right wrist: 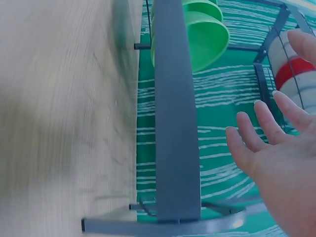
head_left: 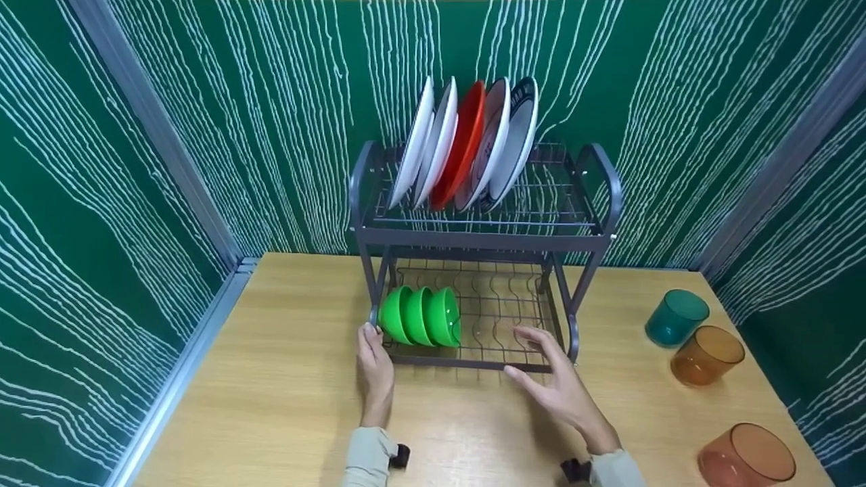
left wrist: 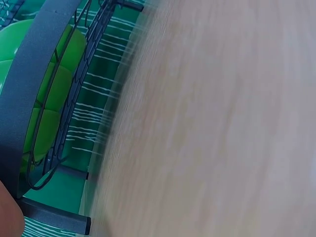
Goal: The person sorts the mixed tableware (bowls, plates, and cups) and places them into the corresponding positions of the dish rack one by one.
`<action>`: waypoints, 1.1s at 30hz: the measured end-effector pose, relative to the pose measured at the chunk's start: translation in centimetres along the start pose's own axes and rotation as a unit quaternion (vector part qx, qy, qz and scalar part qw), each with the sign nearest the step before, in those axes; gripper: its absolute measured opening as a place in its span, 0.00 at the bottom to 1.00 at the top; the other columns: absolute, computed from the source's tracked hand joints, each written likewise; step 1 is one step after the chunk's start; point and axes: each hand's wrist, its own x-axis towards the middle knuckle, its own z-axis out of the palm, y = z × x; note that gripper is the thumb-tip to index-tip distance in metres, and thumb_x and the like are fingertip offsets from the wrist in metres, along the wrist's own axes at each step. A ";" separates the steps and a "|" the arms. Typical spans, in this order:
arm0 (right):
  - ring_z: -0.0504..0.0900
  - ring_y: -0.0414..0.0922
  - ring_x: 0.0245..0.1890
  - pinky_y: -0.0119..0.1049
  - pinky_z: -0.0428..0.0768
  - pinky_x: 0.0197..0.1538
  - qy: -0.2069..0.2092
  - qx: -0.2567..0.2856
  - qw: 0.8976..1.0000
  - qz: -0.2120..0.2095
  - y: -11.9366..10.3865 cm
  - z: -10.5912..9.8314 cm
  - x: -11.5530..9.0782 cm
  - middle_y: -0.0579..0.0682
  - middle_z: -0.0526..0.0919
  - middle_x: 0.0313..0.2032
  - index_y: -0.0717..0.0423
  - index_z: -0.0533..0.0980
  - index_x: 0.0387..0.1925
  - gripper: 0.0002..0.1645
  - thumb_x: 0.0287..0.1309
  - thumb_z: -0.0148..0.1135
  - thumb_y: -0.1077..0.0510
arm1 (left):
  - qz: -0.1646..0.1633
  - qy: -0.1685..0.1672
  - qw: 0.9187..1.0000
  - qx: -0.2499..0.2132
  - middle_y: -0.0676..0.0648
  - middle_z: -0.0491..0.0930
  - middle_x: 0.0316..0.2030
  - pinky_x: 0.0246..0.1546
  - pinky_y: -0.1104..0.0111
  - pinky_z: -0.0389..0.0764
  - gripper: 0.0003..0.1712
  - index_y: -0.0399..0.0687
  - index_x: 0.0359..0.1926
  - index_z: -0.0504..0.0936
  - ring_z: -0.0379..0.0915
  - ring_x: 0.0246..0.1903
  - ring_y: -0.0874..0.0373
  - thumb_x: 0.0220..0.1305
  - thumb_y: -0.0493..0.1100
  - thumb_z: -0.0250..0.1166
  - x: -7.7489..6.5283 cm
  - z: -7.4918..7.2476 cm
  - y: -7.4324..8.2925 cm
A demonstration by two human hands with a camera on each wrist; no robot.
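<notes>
A dark two-tier dish rack (head_left: 473, 240) stands on the wooden table. Three green bowls (head_left: 443, 318) sit on their sides, nested in a row, at the left of its lower tier. My left hand (head_left: 375, 372) is at the rack's front left corner, its mostly straight fingers against the frame beside the bowls. Only a bit of that hand (left wrist: 9, 217) shows in the left wrist view. My right hand (head_left: 561, 389) is at the front right of the lower tier, with fingers and thumb spread and nothing held. The right wrist view shows its palm (right wrist: 291, 158) and separated fingers.
On the upper tier several plates stand on edge, white ones and a red plate (head_left: 463, 149). Along the table's right side are a teal glass (head_left: 670, 325), an amber glass (head_left: 700, 365) and a pinkish glass (head_left: 737, 456). Green walls (head_left: 298, 135) with white lines enclose the table.
</notes>
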 end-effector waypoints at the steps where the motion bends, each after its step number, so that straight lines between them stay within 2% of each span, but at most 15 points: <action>1: 0.65 0.44 0.62 0.32 0.61 0.64 0.000 -0.007 1.000 0.007 0.4 -0.2 -0.3 0.45 0.67 0.62 0.50 0.63 0.66 0.39 0.54 0.69 0.55 | -0.001 -0.001 1.000 0.000 0.37 0.76 0.39 0.44 0.57 0.72 0.23 0.48 0.40 0.70 0.73 0.44 0.46 0.75 0.58 0.36 0.0 -0.1 0.0; 6: 0.62 0.41 0.64 0.34 0.60 0.65 -0.001 -0.042 0.998 0.056 1.7 -1.5 -1.9 0.39 0.64 0.64 0.36 0.60 0.66 0.40 0.54 0.69 0.49 | -0.002 -0.001 1.000 -0.011 0.35 0.73 0.36 0.37 0.61 0.71 0.24 0.46 0.40 0.70 0.71 0.38 0.45 0.75 0.58 0.36 -0.1 -0.2 -0.1; 8: 0.63 0.40 0.63 0.37 0.61 0.65 0.008 -0.049 0.996 0.070 1.7 -2.1 -2.4 0.38 0.64 0.64 0.36 0.61 0.66 0.40 0.53 0.69 0.48 | 0.002 0.000 1.000 -0.011 0.35 0.72 0.35 0.35 0.61 0.69 0.23 0.45 0.40 0.70 0.69 0.36 0.44 0.75 0.57 0.36 0.0 -0.2 -0.1; 14: 0.63 0.43 0.64 0.55 0.61 0.64 0.027 -0.061 0.995 0.069 1.9 -3.6 -3.5 0.40 0.65 0.63 0.41 0.64 0.65 0.40 0.52 0.71 0.51 | 0.018 0.000 1.000 -0.016 0.35 0.72 0.34 0.35 0.62 0.69 0.20 0.46 0.39 0.69 0.69 0.36 0.44 0.76 0.52 0.37 0.2 -0.3 -0.1; 16: 0.62 0.42 0.64 0.56 0.61 0.63 0.034 -0.070 0.994 0.076 2.0 -4.1 -3.9 0.39 0.65 0.63 0.40 0.64 0.65 0.41 0.51 0.72 0.51 | 0.019 -0.004 1.000 -0.022 0.34 0.71 0.34 0.35 0.63 0.70 0.19 0.45 0.39 0.69 0.69 0.36 0.42 0.76 0.52 0.37 0.2 -0.2 -0.1; 18: 0.62 0.42 0.63 0.51 0.61 0.64 0.041 -0.079 0.993 0.074 2.1 -4.5 -4.3 0.40 0.65 0.63 0.41 0.65 0.65 0.41 0.50 0.72 0.51 | 0.017 -0.009 0.999 -0.027 0.34 0.70 0.34 0.36 0.63 0.70 0.19 0.44 0.39 0.69 0.69 0.37 0.42 0.77 0.51 0.37 0.2 -0.2 -0.1; 22: 0.63 0.40 0.62 0.29 0.59 0.64 0.058 -0.101 0.991 0.064 2.4 -5.5 -5.1 0.42 0.67 0.62 0.44 0.66 0.64 0.41 0.49 0.73 0.54 | 0.018 -0.005 0.999 -0.048 0.37 0.70 0.33 0.40 0.61 0.71 0.18 0.38 0.39 0.69 0.69 0.39 0.42 0.77 0.45 0.37 0.0 0.1 0.1; 25: 0.63 0.39 0.61 0.20 0.56 0.61 0.073 -0.112 0.990 0.049 2.7 -6.4 -5.5 0.47 0.68 0.62 0.47 0.66 0.64 0.41 0.48 0.74 0.57 | 0.024 -0.005 0.998 -0.053 0.42 0.69 0.32 0.40 0.60 0.70 0.18 0.33 0.39 0.69 0.68 0.39 0.42 0.77 0.41 0.38 -0.3 0.0 1.3; 27: 0.64 0.38 0.61 0.20 0.56 0.61 0.084 -0.116 0.989 0.043 2.9 -7.1 -5.9 0.50 0.68 0.61 0.48 0.66 0.64 0.42 0.47 0.74 0.58 | 0.021 -0.011 0.999 -0.049 0.45 0.69 0.32 0.42 0.59 0.71 0.18 0.33 0.40 0.69 0.68 0.39 0.42 0.77 0.41 0.37 -0.4 -0.2 2.3; 30: 0.63 0.35 0.60 0.18 0.56 0.60 0.100 -0.133 0.984 0.059 3.1 -8.1 -6.4 0.49 0.68 0.61 0.44 0.66 0.64 0.42 0.47 0.74 0.58 | 0.020 -0.018 0.999 -0.043 0.46 0.69 0.33 0.44 0.57 0.72 0.18 0.30 0.41 0.69 0.70 0.41 0.42 0.77 0.40 0.37 -0.6 -0.6 3.5; 33: 0.62 0.33 0.59 0.16 0.55 0.59 0.114 -0.151 0.979 0.081 3.2 -9.2 -7.0 0.47 0.68 0.61 0.42 0.65 0.64 0.42 0.48 0.73 0.57 | 0.014 -0.017 0.999 -0.049 0.43 0.69 0.33 0.44 0.56 0.71 0.19 0.30 0.42 0.69 0.69 0.41 0.38 0.77 0.41 0.37 -0.3 -0.6 2.4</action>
